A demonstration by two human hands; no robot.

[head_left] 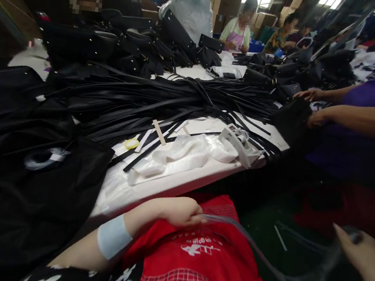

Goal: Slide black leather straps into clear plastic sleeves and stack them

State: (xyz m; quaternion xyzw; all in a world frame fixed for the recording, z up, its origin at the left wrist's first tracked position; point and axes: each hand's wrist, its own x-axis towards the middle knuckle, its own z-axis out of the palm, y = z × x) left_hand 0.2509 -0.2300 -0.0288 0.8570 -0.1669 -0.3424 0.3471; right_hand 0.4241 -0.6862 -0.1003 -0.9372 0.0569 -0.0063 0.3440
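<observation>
My left hand (183, 211) is closed in front of the red apron (238, 253), pinching one end of a clear plastic strip (270, 262). The strip sags in a curve across to my right hand (362, 255), which is at the right edge, blurred, and closed on its other end. Beyond my left hand, a crumpled white ribbon (189, 152) lies along the near edge of the white table (167, 188), beside a white plastic device (237, 142). A yellow tape roll (131, 144) sits to the left of the ribbon.
Long black straps (165, 96) are heaped across the table. Black bags (117, 41) are piled behind them. Black material (28, 193) with a clear coil (45, 158) covers the left side. At right, a person in purple handles a black piece (290, 119). More people sit farther back.
</observation>
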